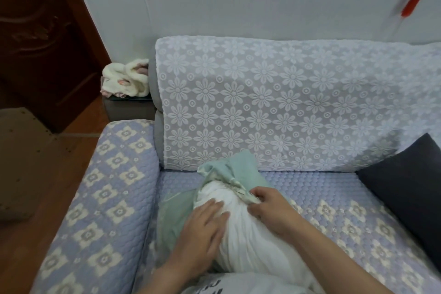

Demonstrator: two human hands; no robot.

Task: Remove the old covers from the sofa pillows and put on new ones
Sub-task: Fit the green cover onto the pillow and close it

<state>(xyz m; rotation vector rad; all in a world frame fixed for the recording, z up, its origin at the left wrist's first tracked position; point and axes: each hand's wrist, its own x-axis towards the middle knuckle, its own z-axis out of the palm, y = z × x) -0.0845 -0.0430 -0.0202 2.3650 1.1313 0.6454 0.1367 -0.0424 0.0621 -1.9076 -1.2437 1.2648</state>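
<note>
White pillow insert (pixel 241 234) on sofa seat (pixel 322 188), far end inside green cover (pixel 241 167). Left hand (pixel 202 229) flat, fingers extended, pressing insert; right hand (pixel 269 207) pinching cover's opening edge.

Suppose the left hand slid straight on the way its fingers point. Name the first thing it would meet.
The left hand lies flat on the white pillow insert, fingers pointing up and right. Going on, it would probably first meet the bunched edge of the green cover, beside the right hand gripping it. Depth is unclear.
</note>
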